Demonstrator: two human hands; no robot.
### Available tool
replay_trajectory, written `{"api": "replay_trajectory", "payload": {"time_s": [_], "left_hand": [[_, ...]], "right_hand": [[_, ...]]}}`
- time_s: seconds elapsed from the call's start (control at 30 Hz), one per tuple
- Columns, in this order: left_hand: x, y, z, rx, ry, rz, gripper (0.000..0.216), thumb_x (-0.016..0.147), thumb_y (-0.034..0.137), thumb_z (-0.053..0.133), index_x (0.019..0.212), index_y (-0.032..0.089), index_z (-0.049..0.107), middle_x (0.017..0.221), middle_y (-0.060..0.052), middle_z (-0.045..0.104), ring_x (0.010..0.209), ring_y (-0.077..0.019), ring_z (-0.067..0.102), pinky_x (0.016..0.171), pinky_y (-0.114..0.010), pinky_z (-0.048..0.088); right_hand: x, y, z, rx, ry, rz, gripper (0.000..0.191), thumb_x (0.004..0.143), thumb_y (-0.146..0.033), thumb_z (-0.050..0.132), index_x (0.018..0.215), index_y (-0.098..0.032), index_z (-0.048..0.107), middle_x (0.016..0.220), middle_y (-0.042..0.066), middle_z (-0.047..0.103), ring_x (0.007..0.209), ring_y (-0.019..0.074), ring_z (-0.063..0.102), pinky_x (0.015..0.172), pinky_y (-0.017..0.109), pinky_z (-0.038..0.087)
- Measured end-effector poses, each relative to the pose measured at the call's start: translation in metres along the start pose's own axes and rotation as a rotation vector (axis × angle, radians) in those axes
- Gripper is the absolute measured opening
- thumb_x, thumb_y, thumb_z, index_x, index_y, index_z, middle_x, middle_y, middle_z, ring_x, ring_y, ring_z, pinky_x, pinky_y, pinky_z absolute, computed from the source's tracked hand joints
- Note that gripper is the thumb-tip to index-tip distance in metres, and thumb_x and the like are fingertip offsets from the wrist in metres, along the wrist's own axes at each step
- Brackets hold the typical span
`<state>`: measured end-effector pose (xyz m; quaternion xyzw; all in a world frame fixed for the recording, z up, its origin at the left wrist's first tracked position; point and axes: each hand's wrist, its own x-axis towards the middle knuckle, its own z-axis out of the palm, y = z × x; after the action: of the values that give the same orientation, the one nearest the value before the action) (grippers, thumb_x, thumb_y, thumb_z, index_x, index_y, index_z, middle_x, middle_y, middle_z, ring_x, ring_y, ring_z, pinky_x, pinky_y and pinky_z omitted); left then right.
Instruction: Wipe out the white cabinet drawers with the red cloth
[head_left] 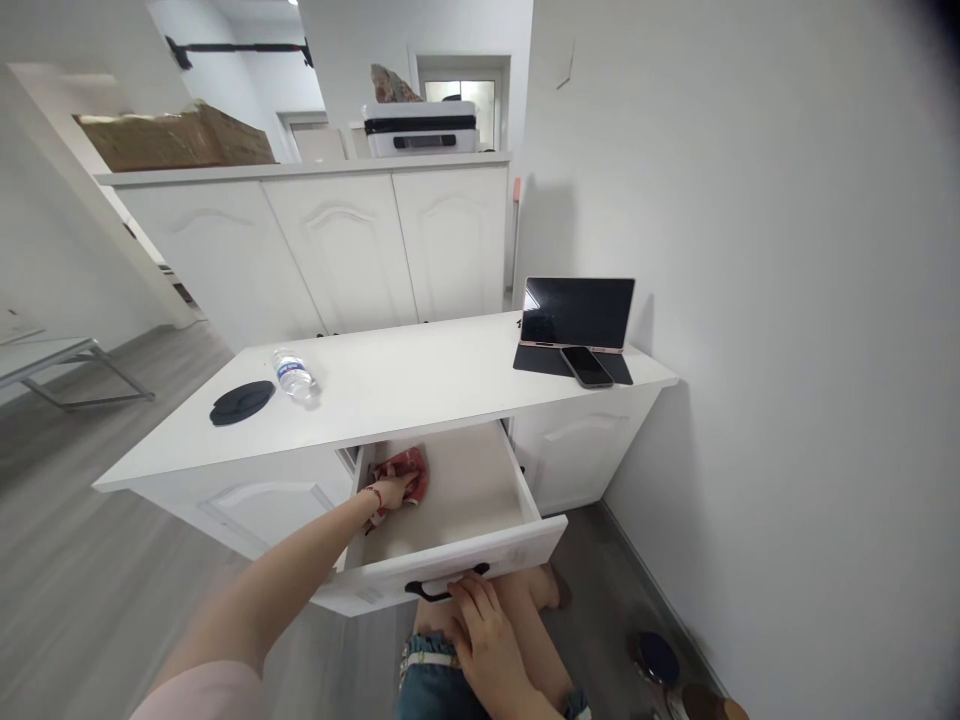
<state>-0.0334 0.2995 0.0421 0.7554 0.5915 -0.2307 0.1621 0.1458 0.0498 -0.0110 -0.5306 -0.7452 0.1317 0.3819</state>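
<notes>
Item 1: drawer [526,482], white, is standing pulled out under the table [420,385].

Item 2: red cloth [411,468] is lying crumpled in the drawer's rear left corner.

Item 3: left hand [390,492] is reaching into the drawer and resting on the cloth with its fingers bent. Whether they are closing round the cloth cannot be told.

Item 4: right hand [484,625] is lying loosely spread below the drawer front. Its fingertips are touching the black handle [420,591] and it is gripping nothing.

Item 5: water bottle [294,376] is lying on its side on the table, just beside 1 dark round disc [241,402].

Item 6: tablet [577,312] is standing propped at the table's right end, with 1 phone [586,366] lying flat on its base.
</notes>
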Motion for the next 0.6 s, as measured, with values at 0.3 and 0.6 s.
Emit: {"api": "replay_trajectory", "payload": {"time_s": [0.3, 0.6], "left_hand": [[-0.024, 0.006, 0.012, 0.192, -0.093, 0.102, 0.087, 0.067, 0.030, 0.065, 0.145, 0.024, 0.027, 0.150, -0.021, 0.024, 0.127, -0.0438, 0.037, 0.102, -0.058, 0.028], [-0.027, 0.013, 0.020, 0.213, -0.183, 0.233, 0.099, 0.053, 0.015, 0.072, 0.143, 0.015, 0.030, 0.117, -0.022, 0.063, 0.099, -0.0335, 0.063, 0.091, -0.047, 0.043]], "right_hand": [[-0.001, -0.001, -0.002, 0.014, -0.015, 0.017, 0.052, 0.076, -0.001, 0.045, 0.123, -0.021, 0.050, 0.118, 0.008, 0.058, 0.115, 0.0243, 0.051, 0.095, 0.043, 0.049], [0.000, -0.002, -0.002, 0.012, -0.041, 0.023, 0.048, 0.079, -0.003, 0.046, 0.123, -0.019, 0.050, 0.118, 0.009, 0.058, 0.115, 0.0246, 0.050, 0.095, 0.043, 0.048]]}}
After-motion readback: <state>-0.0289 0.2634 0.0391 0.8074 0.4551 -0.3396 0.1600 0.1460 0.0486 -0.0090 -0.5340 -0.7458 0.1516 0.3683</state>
